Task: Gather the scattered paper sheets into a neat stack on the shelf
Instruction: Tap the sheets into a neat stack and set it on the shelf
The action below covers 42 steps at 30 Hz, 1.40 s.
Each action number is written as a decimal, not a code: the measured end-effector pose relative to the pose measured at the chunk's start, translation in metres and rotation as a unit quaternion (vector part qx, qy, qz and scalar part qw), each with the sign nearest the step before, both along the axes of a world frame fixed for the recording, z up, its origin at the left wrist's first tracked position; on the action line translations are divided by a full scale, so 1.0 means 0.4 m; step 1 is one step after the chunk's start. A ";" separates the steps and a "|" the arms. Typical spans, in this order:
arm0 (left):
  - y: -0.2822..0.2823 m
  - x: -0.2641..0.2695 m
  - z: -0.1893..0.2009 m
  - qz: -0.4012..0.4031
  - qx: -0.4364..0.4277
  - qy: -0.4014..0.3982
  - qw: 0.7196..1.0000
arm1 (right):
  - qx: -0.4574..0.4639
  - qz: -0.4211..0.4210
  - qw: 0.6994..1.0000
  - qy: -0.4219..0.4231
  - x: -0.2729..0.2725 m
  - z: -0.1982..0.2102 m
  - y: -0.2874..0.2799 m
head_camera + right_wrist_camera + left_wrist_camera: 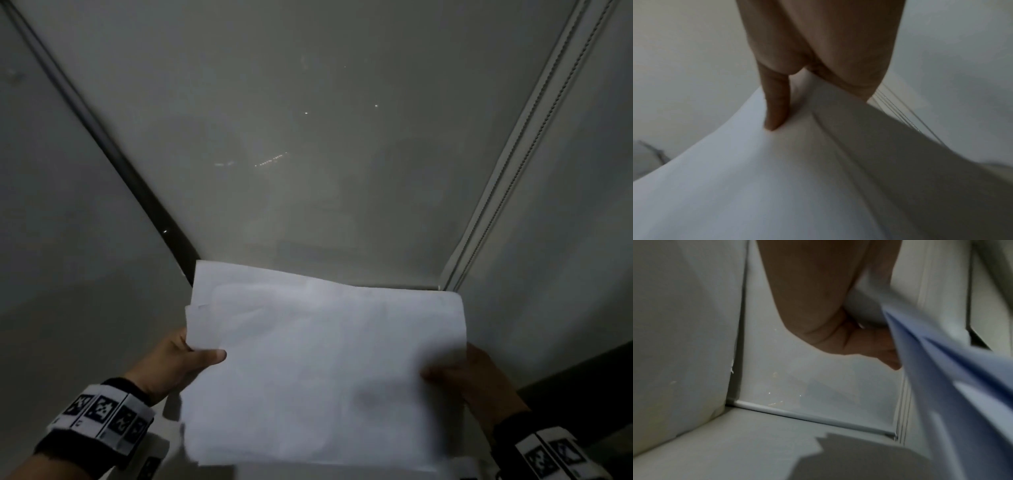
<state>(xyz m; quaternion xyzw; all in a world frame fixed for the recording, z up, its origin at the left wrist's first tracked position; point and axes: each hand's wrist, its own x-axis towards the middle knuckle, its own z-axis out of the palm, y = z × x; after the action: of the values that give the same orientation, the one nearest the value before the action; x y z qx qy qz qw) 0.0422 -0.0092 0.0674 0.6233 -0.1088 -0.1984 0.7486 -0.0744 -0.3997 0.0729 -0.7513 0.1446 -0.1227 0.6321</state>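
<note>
we see the paper sheets (322, 363) as a bundle of plain white pages, unevenly aligned, with one sheet's corner sticking out at the upper left. the bundle is held up off the shelf (735, 443), its shadow on the shelf's pale floor. the sheets bow and crease near their right edge.

Dim grey-white walls (68, 171) flank a glossy panel (308, 120) with a bead-chain cord (534, 113).
</note>
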 end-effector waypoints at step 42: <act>-0.059 -0.032 -0.135 0.057 0.117 0.005 0.991 | -0.053 0.013 0.995 0.083 0.009 -0.100 0.090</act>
<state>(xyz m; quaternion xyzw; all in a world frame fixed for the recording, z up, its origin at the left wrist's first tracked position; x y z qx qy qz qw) 0.0295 -0.0327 0.0134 0.7107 -0.0450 -0.1699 0.6812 -0.0708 -0.3637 0.0331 -0.7932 0.1798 -0.0592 0.5788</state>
